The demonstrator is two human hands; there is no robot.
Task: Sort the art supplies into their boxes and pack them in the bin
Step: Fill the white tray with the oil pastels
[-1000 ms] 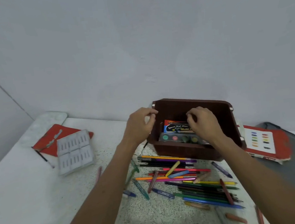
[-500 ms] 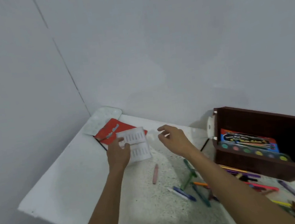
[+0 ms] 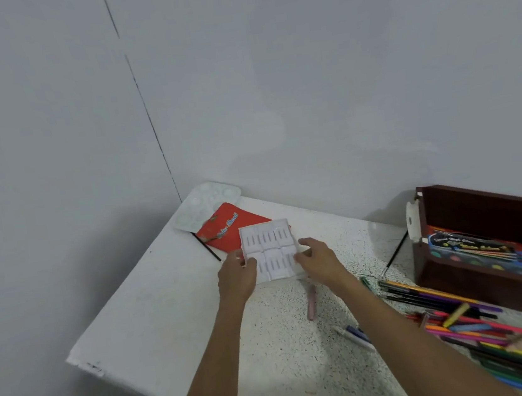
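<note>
Tucked in a grey-walled corner (image 3: 162,157), speckled surface (image 3: 157,325), left hand (image 3: 236,278) and right hand (image 3: 322,262) fingers holding white tray (image 3: 269,246), bin (image 3: 484,203) rightward.

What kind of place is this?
Probably a plain room used as an art corner: a white table set against bare grey walls, with loose pencils, a paint palette and a brown bin.

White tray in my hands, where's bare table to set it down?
Free: the table left of the left hand, out to its edge, and the speckled patch between both forearms. Crowded: loose pencils before the brown bin.
</note>
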